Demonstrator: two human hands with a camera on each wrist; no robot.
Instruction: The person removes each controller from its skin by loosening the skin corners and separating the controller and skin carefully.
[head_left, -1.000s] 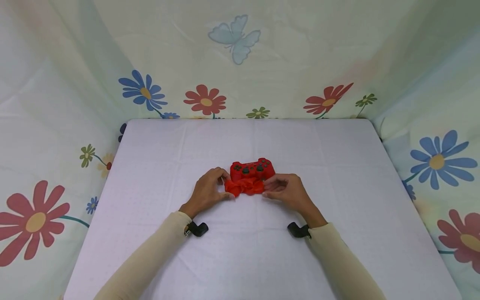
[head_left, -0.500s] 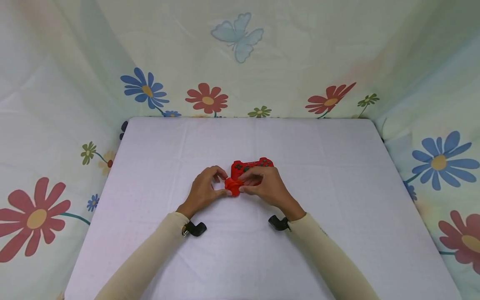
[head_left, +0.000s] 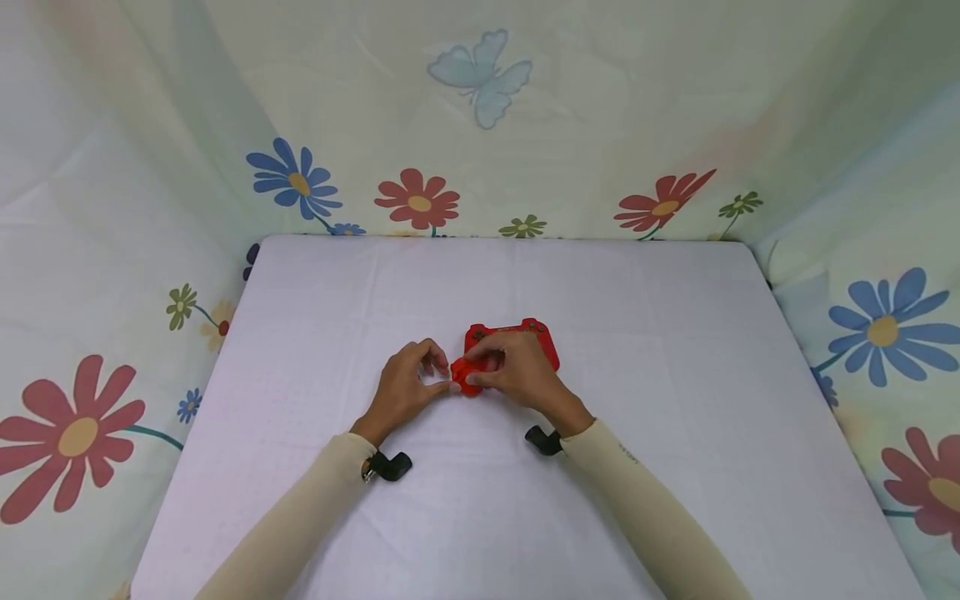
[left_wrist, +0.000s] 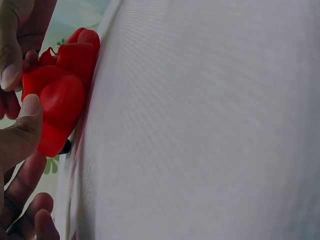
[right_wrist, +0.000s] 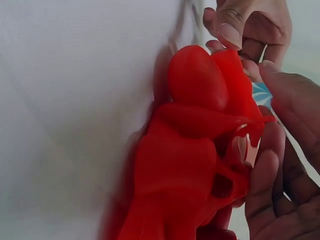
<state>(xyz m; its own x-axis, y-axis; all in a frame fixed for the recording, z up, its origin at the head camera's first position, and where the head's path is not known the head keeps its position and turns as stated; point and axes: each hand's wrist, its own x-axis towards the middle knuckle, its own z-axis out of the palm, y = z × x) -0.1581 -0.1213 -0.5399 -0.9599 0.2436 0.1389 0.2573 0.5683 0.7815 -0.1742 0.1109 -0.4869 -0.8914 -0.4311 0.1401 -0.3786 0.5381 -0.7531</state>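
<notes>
A soft red silicone cover [head_left: 460, 373], thin and folded, lies on the cloth just in front of a red game controller [head_left: 477, 337]. My left hand [head_left: 401, 385] pinches its left end between thumb and fingers; the left wrist view shows the thumb [left_wrist: 31, 107] on the cover [left_wrist: 65, 97]. My right hand [head_left: 525, 371] pinches a raised edge of it close to the left fingertips. In the right wrist view the cover [right_wrist: 175, 160] shows bulging lobes and an opening, with right fingertips behind it. The right hand hides much of the controller.
White cloth covers the table [head_left: 637, 333]. A flowered curtain [head_left: 585, 125] stands behind the table and along both sides. Long pale sleeves cover both forearms, and a black camera [head_left: 393, 467] sits at the left wrist.
My right hand has moved left from the cover's right end to near its left end, now overlapping the controller. The left hand has stayed almost in place.
</notes>
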